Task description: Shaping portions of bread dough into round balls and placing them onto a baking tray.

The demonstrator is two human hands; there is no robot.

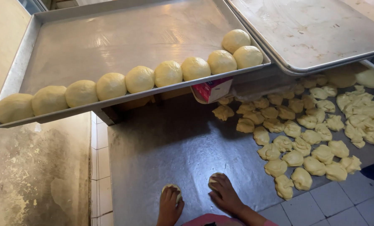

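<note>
My left hand [169, 207] cups a small yellow dough piece [172, 188] against the grey metal worktop [174, 146]. A second dough piece [214, 179] lies under my right hand [225, 195], pressed to the same surface. Both hands sit at the bottom centre of the view, close together. Right of them lies a spread of several rough cut dough pieces [293, 158]. Above, a metal baking tray [111, 33] carries a row of several smooth round dough balls [140, 79] along its near edge.
A second, bare metal tray [312, 29] overlaps the first at the upper right. A red and white carton [212, 90] pokes out under the tray. A larger heap of torn dough [365, 117] lies far right. White tiles edge the worktop; a stained wall stands at left.
</note>
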